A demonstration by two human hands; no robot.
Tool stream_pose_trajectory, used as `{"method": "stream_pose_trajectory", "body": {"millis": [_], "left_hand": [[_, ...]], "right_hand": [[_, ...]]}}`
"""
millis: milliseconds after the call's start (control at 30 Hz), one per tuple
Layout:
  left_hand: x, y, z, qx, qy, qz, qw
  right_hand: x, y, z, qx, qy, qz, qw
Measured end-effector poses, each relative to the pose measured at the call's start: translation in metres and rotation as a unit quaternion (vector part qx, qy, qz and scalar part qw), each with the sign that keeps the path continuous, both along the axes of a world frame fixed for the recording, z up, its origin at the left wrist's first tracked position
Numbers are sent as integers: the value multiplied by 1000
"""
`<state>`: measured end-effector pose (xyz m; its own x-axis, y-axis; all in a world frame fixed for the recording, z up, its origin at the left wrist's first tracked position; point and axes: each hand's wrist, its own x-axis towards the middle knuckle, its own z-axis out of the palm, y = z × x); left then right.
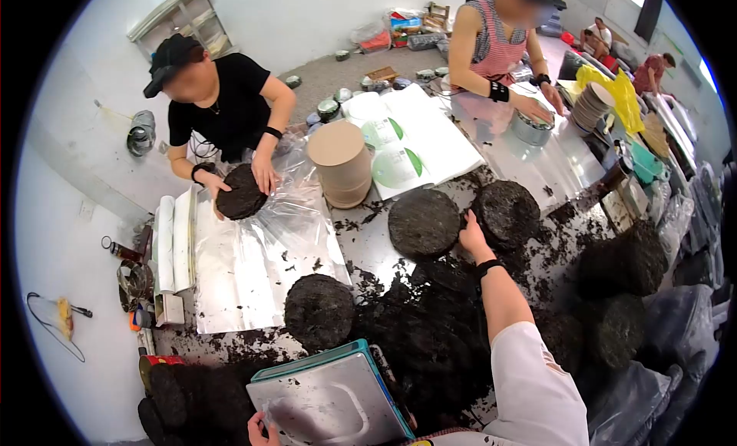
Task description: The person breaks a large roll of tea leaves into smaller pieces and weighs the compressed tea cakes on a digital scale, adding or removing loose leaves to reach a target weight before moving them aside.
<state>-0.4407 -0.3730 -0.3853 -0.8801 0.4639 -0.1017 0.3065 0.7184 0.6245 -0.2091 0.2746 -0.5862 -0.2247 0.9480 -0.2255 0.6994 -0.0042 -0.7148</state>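
My right hand (pixel 474 237) reaches forward with its fingers closed on the near-left edge of a dark round pressed cake (pixel 504 214). A second dark cake (pixel 424 224) lies just left of that hand. My left hand (pixel 262 431) is at the bottom, partly cut off, its fingers apart beside the lower-left edge of a scale (pixel 322 400) with a metal pan and teal body. It holds nothing that I can see. Another dark cake (pixel 319 312) lies beyond the scale. A heap of dark loose flakes (pixel 430 331) spreads between my arms.
A co-worker (pixel 223 100) at left holds a dark cake (pixel 242 193) over clear plastic film (pixel 269 254). Another person (pixel 499 54) handles a round tin (pixel 532 130). Brown discs (pixel 345 166) are stacked beside printed white sheets (pixel 430 131). More dark cakes (pixel 618 331) stand at right.
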Motion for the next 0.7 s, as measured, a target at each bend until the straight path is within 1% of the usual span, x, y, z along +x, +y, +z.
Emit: {"method": "stream_pose_trajectory", "body": {"millis": [33, 100, 133, 167, 233, 267, 300, 333, 367, 400, 433, 500, 567, 600, 633, 667, 700], "left_hand": [[1, -7, 0, 11, -9, 19, 1000], [7, -27, 3, 28, -35, 55, 997], [14, -28, 7, 59, -83, 118, 988], [14, -42, 0, 33, -70, 104, 992], [11, -71, -33, 81, -83, 144, 983], [11, -79, -39, 104, -75, 125, 984], [11, -86, -45, 127, -65, 107, 984], [13, -89, -46, 142, -63, 111, 982], [18, -82, -31, 121, -77, 128, 981], [19, -88, -29, 131, -68, 130, 980], [19, -96, -31, 140, -58, 133, 979], [21, -121, -28, 138, -30, 133, 981], [19, -155, -41, 132, 11, 147, 980], [16, -178, -57, 126, 38, 163, 978], [16, -201, -74, 116, 66, 184, 974], [16, -217, -87, 38, 130, 246, 960], [14, -233, -97, -48, 193, 310, 930]], "right_hand": [[1, -1, 9, -46, -41, 13, 998], [-3, -12, 39, -79, -156, 65, 982], [1, -25, 34, 29, -169, 100, 980], [6, -35, 34, 26, -214, 135, 967], [9, -56, 36, -10, -311, 213, 926], [9, -75, 51, -40, -312, 223, 923], [8, -91, 51, -47, -320, 227, 919], [6, -114, 63, -43, -333, 244, 910], [5, -135, 77, -36, -345, 261, 901], [6, -145, 66, -37, -368, 297, 880], [3, -160, 78, -60, -378, 332, 862], [-1, -193, 106, -64, -406, 335, 848], [2, -224, 146, -104, -335, 339, 873], [11, -249, 175, -28, -308, 343, 887], [25, -275, 202, 68, -232, 318, 917], [38, -292, 225, 94, -160, 313, 931], [51, -307, 245, 88, -57, 286, 953]]}}
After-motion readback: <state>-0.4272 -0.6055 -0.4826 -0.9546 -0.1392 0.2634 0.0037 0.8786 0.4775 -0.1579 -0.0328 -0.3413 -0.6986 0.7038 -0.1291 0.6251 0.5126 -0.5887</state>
